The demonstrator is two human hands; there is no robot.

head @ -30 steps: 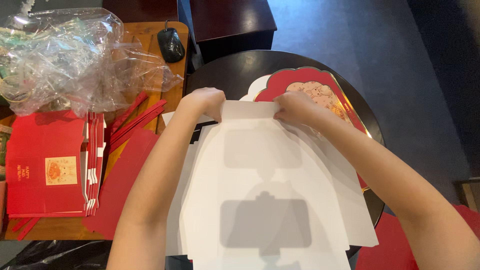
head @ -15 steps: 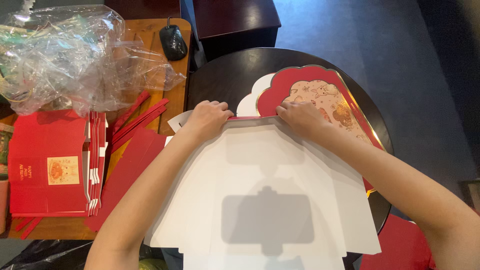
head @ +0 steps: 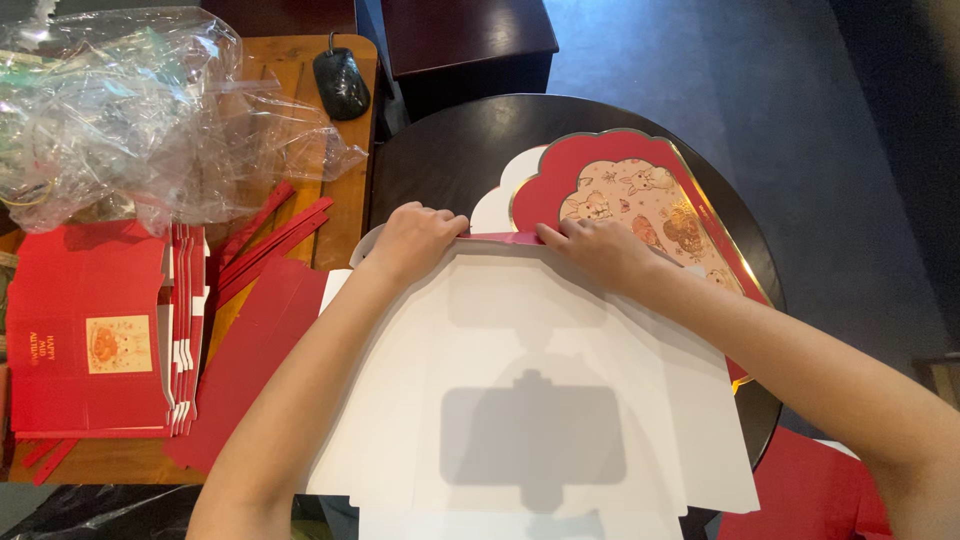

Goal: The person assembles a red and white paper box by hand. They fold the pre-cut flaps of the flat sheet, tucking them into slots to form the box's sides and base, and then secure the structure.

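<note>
Here my left hand (head: 415, 240) and right hand (head: 600, 250) pressed flat on the far fold of the white box blank (head: 530, 400), lying on the round table (head: 450, 160), fingers together, clamping nothing. One red flap (head: 505, 238) was turned over; the other folds, I judged, remained.

White flat cardboard box blank (head: 540, 400), red far edge folded, on round table.

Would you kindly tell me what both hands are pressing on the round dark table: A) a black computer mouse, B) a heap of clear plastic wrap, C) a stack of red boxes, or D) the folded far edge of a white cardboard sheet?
D: the left hand and right hand press along the folded far edge of the white cardboard sheet.
</note>
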